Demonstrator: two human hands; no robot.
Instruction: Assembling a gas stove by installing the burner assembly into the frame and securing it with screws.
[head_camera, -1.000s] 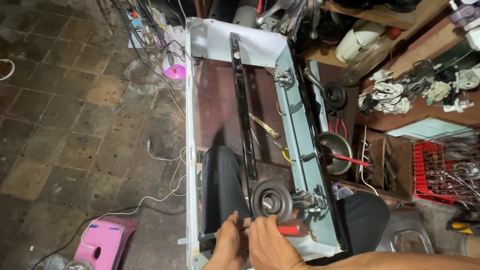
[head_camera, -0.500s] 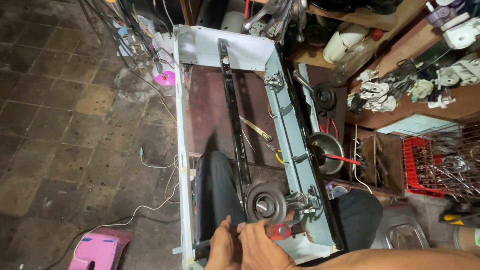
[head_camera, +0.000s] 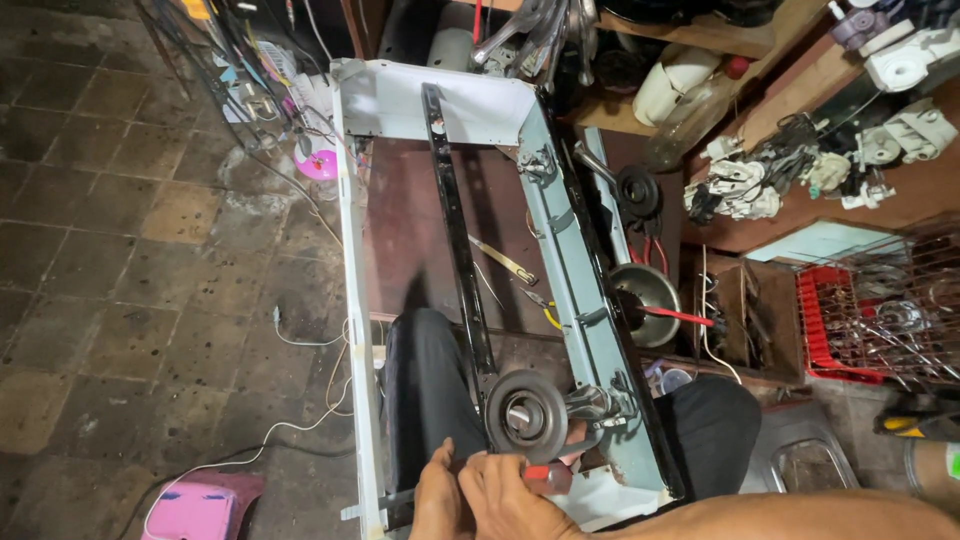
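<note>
Seemingly red-handled tool (head_camera: 545, 474) beneath fingers (head_camera: 500, 480)

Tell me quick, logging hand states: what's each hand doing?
Left hand: on the white frame's near end, grip unclear.
Right hand: closed on red-handled tool.

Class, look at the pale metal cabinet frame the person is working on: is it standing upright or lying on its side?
Lying on its side. The cabinet frame stretches along the tiled floor, its open inside facing up, showing a black bar and pulley.

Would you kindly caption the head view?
Two hands work a red-handled tool beside a dark pulley on a pale metal frame.
</note>
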